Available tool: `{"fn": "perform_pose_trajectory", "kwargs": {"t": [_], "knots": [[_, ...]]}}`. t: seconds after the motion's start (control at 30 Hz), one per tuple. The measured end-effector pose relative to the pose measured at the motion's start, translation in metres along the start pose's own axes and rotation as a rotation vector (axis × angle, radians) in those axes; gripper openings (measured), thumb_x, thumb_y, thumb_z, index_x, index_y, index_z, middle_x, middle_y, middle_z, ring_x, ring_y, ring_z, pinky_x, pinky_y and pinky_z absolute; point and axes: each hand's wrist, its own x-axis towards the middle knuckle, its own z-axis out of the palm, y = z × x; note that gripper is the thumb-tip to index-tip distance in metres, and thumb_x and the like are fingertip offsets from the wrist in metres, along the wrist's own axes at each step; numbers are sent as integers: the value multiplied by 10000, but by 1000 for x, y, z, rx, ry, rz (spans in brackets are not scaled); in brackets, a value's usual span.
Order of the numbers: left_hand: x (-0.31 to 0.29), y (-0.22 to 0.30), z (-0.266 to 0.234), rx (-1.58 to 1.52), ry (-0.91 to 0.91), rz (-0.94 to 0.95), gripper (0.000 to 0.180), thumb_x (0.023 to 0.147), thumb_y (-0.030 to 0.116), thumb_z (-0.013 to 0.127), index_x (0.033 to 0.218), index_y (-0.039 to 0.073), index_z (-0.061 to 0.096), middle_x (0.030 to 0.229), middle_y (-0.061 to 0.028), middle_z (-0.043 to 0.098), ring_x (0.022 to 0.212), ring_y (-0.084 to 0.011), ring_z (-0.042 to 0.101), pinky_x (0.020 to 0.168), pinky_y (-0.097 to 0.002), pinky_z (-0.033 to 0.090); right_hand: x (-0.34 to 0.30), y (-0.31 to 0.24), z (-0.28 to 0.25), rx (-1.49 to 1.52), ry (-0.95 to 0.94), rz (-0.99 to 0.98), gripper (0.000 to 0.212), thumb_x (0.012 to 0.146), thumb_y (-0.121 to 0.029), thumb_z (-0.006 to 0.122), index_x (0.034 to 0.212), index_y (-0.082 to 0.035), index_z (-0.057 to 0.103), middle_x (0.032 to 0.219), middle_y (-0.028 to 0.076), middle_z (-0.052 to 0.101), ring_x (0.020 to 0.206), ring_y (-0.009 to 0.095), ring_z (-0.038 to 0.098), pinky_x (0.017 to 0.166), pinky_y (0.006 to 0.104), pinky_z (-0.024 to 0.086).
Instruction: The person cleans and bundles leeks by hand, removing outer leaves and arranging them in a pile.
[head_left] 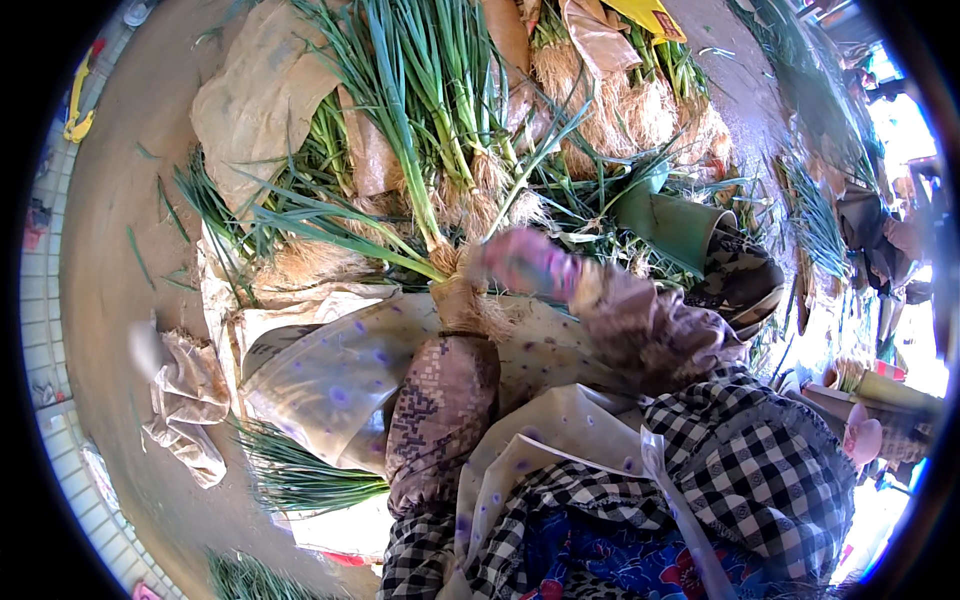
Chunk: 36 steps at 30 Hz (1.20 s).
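Note:
My left hand [458,300], in a tan glove below a camouflage sleeve, is closed round the lower ends of a few green onions [425,205]. Their long leaves fan up and to the left, and stringy roots show beside the hand. My right hand [525,262], in a pinkish patterned glove, is close by on the right, level with the onion bases. Motion smears its fingers, so their grip is unclear. Just beyond both hands lies a large heap of green onions [455,120] with pale, tangled roots.
A translucent spotted apron [330,375] covers my lap. Bundled onions with bushy roots [640,110] lie at the far right, near a green boot [665,225]. Brown sacking [262,95] lies far left; a crumpled cloth [188,400] rests on the ground. More onion leaves [310,465] lie at my left.

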Motion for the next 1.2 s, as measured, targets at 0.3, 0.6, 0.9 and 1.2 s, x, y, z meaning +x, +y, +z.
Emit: {"fn": "perform_pose_trajectory", "kwargs": {"t": [0.3,0.6,0.9,1.2], "knots": [[-3,-6,8,-363,-202,-51,131,823,101,577,919,13,571,709,-57,589,545,-109,540,450,-194,445,-53,-6,-31,599,-150,106,215,814,-220,569,924,-37,587,840,90,576,747,200,555,641,279,446],[-10,-16,8,-353,-570,-3,301,766,35,626,1029,-21,491,846,-139,594,683,-205,593,561,-275,515,27,8,-55,692,367,638,199,811,-216,601,825,-18,583,580,13,542,463,78,503,407,214,395],[-6,-14,0,-368,-182,-53,162,821,101,576,971,41,569,746,-23,592,548,-91,521,428,-197,398,54,40,-41,-701,214,331,394,708,-329,676,888,-8,537,698,117,604,642,216,592,551,370,455],[-20,-24,18,-269,-384,187,193,822,59,562,1010,22,584,718,22,533,529,-51,431,434,-184,334,118,87,-24,-93,532,271,319,688,-282,694,828,-29,558,659,106,575,596,188,548,605,300,451]]}}
